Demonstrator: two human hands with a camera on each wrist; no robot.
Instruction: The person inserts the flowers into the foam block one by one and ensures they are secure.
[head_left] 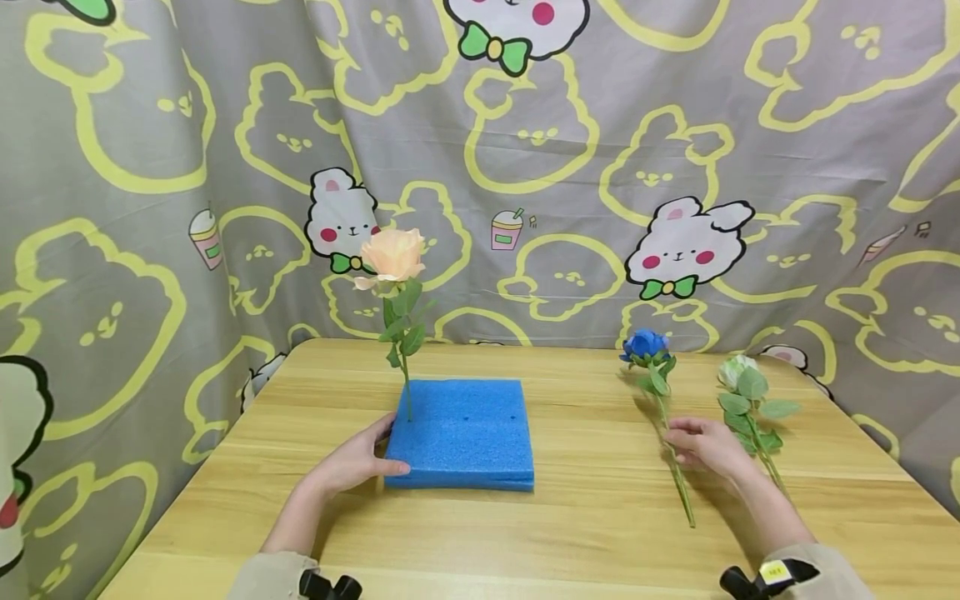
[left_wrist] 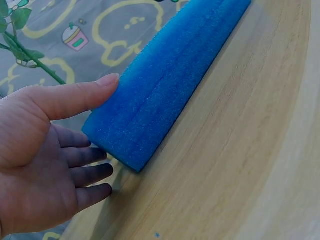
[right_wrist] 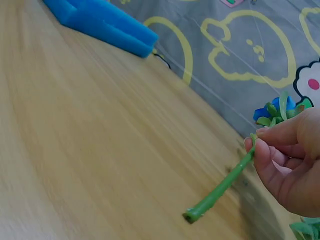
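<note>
Head view: three artificial flowers are seen, one peach flower (head_left: 395, 255), one blue flower (head_left: 647, 347) and one white flower (head_left: 752, 384), together with one blue foam block (head_left: 465, 446) on a single wooden table (head_left: 592, 508). Two small dark spots (head_left: 513, 417) are shown on the block's top. The peach flower is held nearly upright by the foam, its stem being set near the block's left edge. The white flower is laid at the far right, its stem partly hidden by the right forearm.

Two hands are shown, both reached forward from beige sleeves (head_left: 272, 573). The left hand (head_left: 358, 457) is placed at the block's near left corner, its thumb extended along the front edge and its other fingers set around the left side. The right hand (head_left: 707, 447) is turned inward above the table, between the block and the white flower.

By the left hand nothing is clenched: thumb and fingers are parted widely, and the foam is touched by the thumb tip; how firmly it is pressed cannot be told. By the right hand the blue flower's stem is pinched between thumb and forefinger, below the leaves, with the bloom pointed away and the cut end left free toward the near side.
</note>
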